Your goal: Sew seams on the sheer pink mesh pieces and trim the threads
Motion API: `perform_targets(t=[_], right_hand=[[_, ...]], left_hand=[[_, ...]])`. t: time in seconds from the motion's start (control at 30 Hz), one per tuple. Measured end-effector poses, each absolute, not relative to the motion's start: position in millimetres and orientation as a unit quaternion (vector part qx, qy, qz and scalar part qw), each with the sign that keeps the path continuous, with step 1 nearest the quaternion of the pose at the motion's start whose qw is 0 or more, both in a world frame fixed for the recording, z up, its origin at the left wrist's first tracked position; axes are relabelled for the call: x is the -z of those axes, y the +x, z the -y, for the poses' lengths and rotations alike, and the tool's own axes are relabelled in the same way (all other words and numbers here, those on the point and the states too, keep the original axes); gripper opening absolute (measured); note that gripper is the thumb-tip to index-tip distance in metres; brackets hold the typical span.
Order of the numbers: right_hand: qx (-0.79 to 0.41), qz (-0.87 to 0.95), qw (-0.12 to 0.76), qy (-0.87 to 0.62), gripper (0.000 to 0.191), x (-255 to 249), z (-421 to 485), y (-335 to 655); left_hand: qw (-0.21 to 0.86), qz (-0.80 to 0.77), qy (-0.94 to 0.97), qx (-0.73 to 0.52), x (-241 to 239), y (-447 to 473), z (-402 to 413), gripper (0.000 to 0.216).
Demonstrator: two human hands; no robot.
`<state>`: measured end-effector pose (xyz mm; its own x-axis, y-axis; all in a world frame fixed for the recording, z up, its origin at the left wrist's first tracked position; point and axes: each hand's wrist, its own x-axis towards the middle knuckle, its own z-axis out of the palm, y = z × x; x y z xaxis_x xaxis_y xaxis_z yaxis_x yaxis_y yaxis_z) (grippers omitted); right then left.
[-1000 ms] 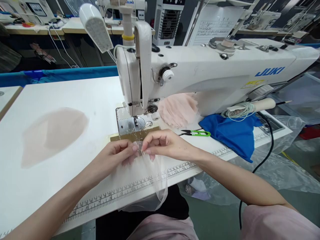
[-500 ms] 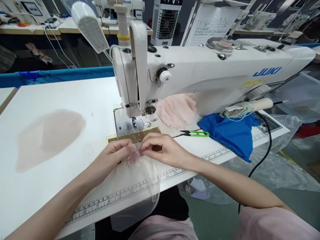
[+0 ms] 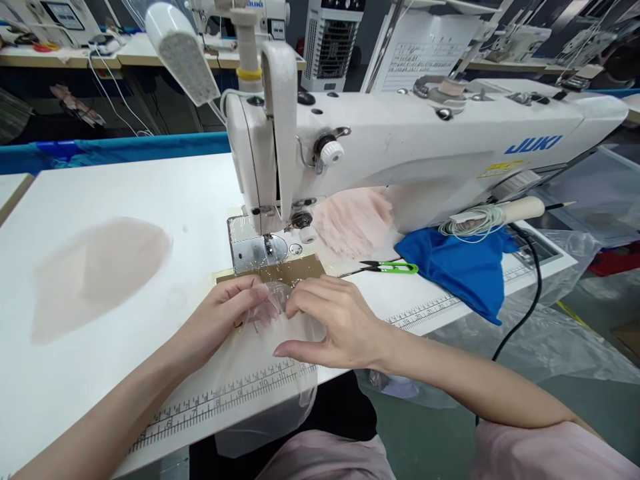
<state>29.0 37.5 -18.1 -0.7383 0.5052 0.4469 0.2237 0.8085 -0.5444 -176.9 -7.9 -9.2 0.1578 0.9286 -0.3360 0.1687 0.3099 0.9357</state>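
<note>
A sheer, pale piece of fabric hangs over the front edge of the sewing table, its upper end bunched at my fingers. My left hand pinches that upper edge between thumb and fingers. Just to the right, my right hand has its thumb spread well away from the curled fingers, over the same fabric; nothing shows gripped in it. Both hands are in front of the sewing machine, near its metal needle plate and a brown strip on the table.
Another sheer piece lies flat on the left. Right of the needle are gathered pink fabric, green thread snips, a blue cloth and a cord-wound handle. A printed ruler runs along the front edge.
My right hand has let go of the fabric edge; its thumb has opened downward and the hand has moved slightly down and right. My left hand keeps its pinch.
</note>
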Motion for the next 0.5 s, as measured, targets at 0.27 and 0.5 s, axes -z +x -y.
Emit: perform_targets(t=[0.27,0.5], right_hand=[[-0.154,0.932,0.237,-0.229,0.028,16,-33,27],[-0.293,0.939,0.037,-0.177,0.028,-12,-24,63]], left_hand=[[0.608,-0.541,0.470,-0.340,9,-174,9,0.035],[0.596,-0.556,0.472,-0.336,11,-182,7,0.037]])
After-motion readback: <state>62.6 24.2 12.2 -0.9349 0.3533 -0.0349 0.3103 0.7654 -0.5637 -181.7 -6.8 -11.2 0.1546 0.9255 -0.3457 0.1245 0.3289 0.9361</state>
